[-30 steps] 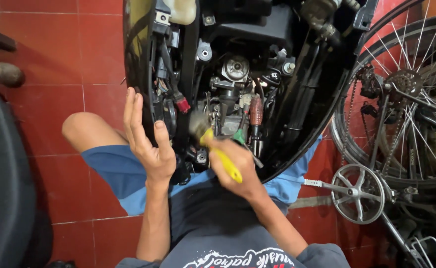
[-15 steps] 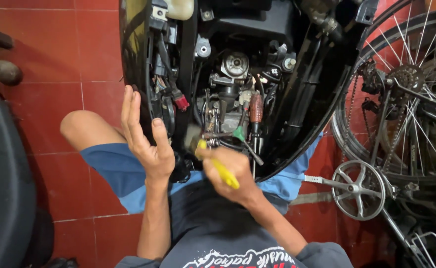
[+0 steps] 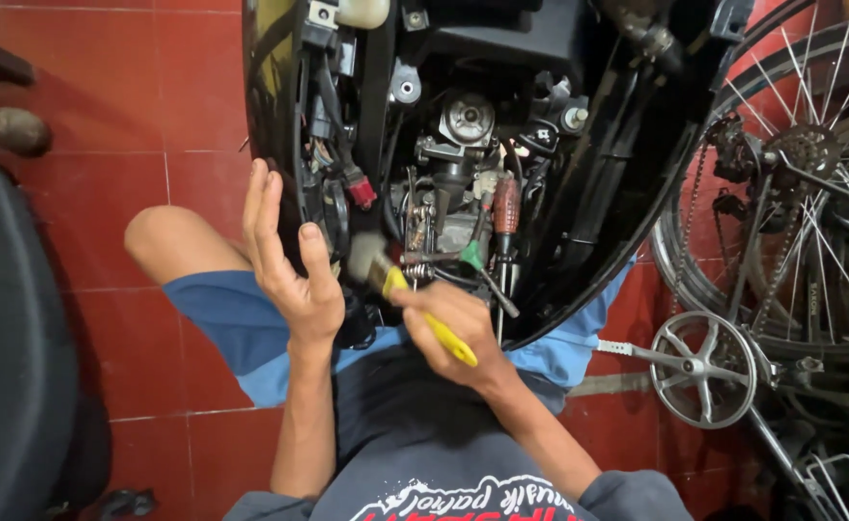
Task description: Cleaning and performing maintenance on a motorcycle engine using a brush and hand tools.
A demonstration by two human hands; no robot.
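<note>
Nearest the camera, the right hand has its fingers clamped on the yellow handle of a small brush, angled so the pale bristles meet the lower part of the carburettor assembly. The left hand stands open, fingers apart and upright, its palm beside the black body panel, seemingly braced against that edge. The bare knee and blue shorts sit just left of it on the red tiled floor. Beyond, hoses, a red connector and a round metal cap crowd the engine bay, leaving little room for the brush. A bicycle wheel and crank stand close on the right, a dark seat on the left
</note>
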